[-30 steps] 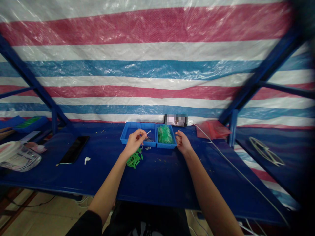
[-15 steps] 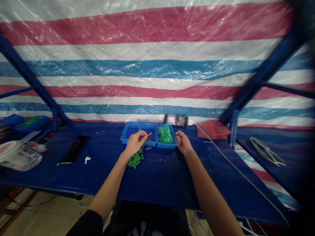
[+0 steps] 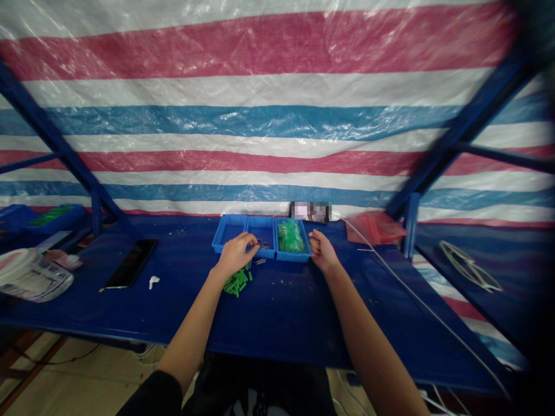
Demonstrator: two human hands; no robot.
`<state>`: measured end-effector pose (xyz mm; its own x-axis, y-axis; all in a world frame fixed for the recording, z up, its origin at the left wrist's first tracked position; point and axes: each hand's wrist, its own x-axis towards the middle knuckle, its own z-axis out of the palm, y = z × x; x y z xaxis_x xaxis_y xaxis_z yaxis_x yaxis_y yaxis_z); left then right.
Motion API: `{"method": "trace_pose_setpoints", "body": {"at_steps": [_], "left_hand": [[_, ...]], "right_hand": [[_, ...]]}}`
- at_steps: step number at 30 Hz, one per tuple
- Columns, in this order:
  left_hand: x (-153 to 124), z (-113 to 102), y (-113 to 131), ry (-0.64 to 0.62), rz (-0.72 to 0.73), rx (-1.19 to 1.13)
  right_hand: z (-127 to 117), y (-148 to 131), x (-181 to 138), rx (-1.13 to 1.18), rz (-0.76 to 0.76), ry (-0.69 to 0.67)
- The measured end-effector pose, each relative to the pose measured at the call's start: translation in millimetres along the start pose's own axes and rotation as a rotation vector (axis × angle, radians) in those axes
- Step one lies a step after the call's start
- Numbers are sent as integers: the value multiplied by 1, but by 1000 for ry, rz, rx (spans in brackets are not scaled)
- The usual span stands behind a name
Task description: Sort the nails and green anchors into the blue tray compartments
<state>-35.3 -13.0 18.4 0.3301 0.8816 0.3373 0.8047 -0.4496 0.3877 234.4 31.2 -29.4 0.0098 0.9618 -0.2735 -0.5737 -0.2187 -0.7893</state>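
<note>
My left hand (image 3: 237, 251) is over the front of the middle blue bin (image 3: 267, 254), thumb and fingers slightly apart, with no screw showing between them. Just beyond its fingertips, several metal screws (image 3: 264, 245) lie in that bin. Green plastic wall plugs (image 3: 236, 283) are heaped on the table under my left wrist, with a few loose screws (image 3: 260, 262) nearby. My right hand (image 3: 321, 252) is closed beside the right-hand bin (image 3: 295, 256), which holds small clear bags with green contents (image 3: 290, 236). Whatever its curled fingers hold is hidden.
A dark phone (image 3: 132, 263) and a white earbud (image 3: 154, 282) lie to the left, near a clear tub (image 3: 39, 277). Behind the bins leans a device with a blurred screen (image 3: 310, 212). Red plastic bags (image 3: 376, 229) and a white cable (image 3: 403, 289) are on the right.
The screw that was pinched in my left fingertips no longer shows there, and the thumb and fingers have parted a little. My right hand has stayed in place.
</note>
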Motion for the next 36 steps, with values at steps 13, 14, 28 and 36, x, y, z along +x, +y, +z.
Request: {"method": "trace_pose_setpoints", "body": {"at_steps": [13,14,28,36], "left_hand": [[-5,-6,-6,-326,-52,118],[-5,-6,-6,-329,-52,133],[-7,4,-4,-379,17,208],[-9,11,8,-374,66,241]], "right_hand": [[-1,0,0,-40,-24,-25],[-1,0,0,-43,-23,-26],[-1,0,1,-29,-15,-25],[-1,0,1,-13,-21,-19]]}}
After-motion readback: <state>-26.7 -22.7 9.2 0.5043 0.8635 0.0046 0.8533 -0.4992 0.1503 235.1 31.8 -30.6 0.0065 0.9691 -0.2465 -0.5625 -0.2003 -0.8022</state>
